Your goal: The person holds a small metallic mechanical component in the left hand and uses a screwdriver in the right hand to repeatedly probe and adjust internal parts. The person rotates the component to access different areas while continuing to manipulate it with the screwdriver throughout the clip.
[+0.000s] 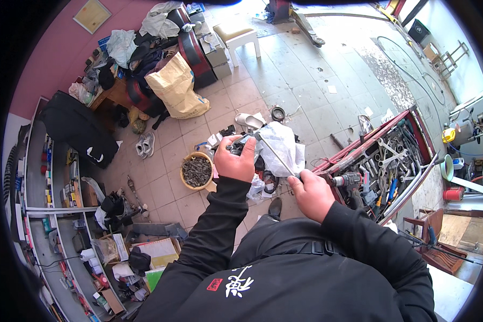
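Note:
My left hand (pixel 233 161) is closed around a small dark metal part (pixel 249 141), centre of view. A long, thin metal tool (pixel 276 153) runs from that part down to my right hand (pixel 311 193), whose fingers are closed on its lower end. Behind the tool lies crumpled white plastic (pixel 284 142), beside white shoes (pixel 246 119) and a black ring (pixel 277 113). A yellow basket (pixel 183 170) full of small dark metal pieces sits on the floor left of my hands.
A red-edged tool tray (pixel 430 131) holds wrenches and a drill (pixel 344 181) at right. Cluttered shelves (pixel 59 204) line the left. A paper sack (pixel 174 88), white stool (pixel 244 40) and piled clothes are at the back. A chair (pixel 434 252) is at lower right.

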`<move>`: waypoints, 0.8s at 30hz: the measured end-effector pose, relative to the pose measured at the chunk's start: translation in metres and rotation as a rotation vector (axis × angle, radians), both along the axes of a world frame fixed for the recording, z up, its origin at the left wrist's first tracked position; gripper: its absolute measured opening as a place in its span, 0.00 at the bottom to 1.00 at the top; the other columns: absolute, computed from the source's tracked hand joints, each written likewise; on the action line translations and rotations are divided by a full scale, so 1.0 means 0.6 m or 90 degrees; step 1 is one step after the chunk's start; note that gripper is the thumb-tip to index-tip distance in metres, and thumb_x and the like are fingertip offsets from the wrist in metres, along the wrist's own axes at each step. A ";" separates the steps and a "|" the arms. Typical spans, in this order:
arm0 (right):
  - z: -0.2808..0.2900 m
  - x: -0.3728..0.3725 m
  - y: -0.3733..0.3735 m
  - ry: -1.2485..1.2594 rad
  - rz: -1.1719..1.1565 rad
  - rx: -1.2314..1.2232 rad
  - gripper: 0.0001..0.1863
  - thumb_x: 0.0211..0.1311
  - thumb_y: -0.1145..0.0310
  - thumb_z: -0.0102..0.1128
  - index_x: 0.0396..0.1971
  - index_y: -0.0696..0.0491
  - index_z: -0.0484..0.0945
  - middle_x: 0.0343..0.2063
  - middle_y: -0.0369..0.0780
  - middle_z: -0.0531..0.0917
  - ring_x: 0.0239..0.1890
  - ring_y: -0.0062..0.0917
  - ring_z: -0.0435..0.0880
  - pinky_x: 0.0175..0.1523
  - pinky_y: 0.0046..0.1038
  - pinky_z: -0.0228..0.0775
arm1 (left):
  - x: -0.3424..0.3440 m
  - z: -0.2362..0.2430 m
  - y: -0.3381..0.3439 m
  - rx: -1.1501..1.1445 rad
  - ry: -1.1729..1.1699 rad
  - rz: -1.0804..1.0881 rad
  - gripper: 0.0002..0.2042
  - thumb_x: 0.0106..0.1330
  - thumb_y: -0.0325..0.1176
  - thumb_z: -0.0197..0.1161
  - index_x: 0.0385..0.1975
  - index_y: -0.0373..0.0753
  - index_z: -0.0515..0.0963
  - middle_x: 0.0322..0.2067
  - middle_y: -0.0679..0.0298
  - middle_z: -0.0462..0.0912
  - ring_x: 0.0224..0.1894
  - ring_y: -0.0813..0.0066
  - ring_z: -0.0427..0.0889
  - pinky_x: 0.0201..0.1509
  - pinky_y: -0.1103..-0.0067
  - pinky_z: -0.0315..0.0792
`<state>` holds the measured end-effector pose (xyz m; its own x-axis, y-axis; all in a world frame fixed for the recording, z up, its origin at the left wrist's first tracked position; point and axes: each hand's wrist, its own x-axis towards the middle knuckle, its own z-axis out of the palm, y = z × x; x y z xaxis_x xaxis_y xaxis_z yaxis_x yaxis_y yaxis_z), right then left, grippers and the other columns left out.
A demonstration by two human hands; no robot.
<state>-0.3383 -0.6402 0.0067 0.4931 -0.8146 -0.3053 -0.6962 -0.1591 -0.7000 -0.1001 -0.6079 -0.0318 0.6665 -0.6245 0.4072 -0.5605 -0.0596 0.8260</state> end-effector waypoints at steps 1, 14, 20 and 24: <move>-0.008 0.012 0.002 -0.014 -0.013 0.024 0.26 0.87 0.48 0.61 0.45 0.61 0.81 0.44 0.61 0.90 0.52 0.64 0.87 0.58 0.59 0.79 | 0.006 -0.006 0.001 0.000 -0.019 0.004 0.21 0.71 0.43 0.85 0.48 0.32 0.86 0.38 0.48 0.92 0.39 0.51 0.91 0.49 0.62 0.83; -0.042 0.093 0.016 -0.164 -0.228 0.528 0.26 0.90 0.46 0.58 0.41 0.57 0.82 0.30 0.42 0.85 0.21 0.28 0.82 0.25 0.38 0.73 | 0.052 -0.097 -0.025 -0.039 -0.245 -0.070 0.19 0.66 0.41 0.85 0.45 0.36 0.84 0.40 0.50 0.88 0.44 0.43 0.86 0.51 0.55 0.80; -0.040 0.039 -0.032 -0.052 -0.048 0.183 0.27 0.87 0.50 0.61 0.47 0.66 0.83 0.41 0.59 0.89 0.45 0.56 0.89 0.54 0.51 0.79 | 0.152 -0.092 -0.014 0.049 0.362 -0.078 0.17 0.75 0.41 0.82 0.48 0.33 0.86 0.43 0.57 0.93 0.42 0.64 0.93 0.49 0.68 0.85; -0.031 -0.009 -0.040 -0.089 -0.042 0.093 0.21 0.81 0.56 0.68 0.45 0.64 0.83 0.38 0.56 0.88 0.42 0.47 0.89 0.51 0.45 0.80 | 0.179 -0.070 -0.001 -0.110 0.787 -0.176 0.11 0.79 0.35 0.77 0.47 0.34 0.85 0.44 0.62 0.92 0.41 0.70 0.92 0.49 0.69 0.88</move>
<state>-0.3434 -0.6639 -0.0118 0.4859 -0.7986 -0.3551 -0.5961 -0.0057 -0.8029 0.0070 -0.6082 -0.0741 0.5152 -0.8034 -0.2987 0.6060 0.0949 0.7898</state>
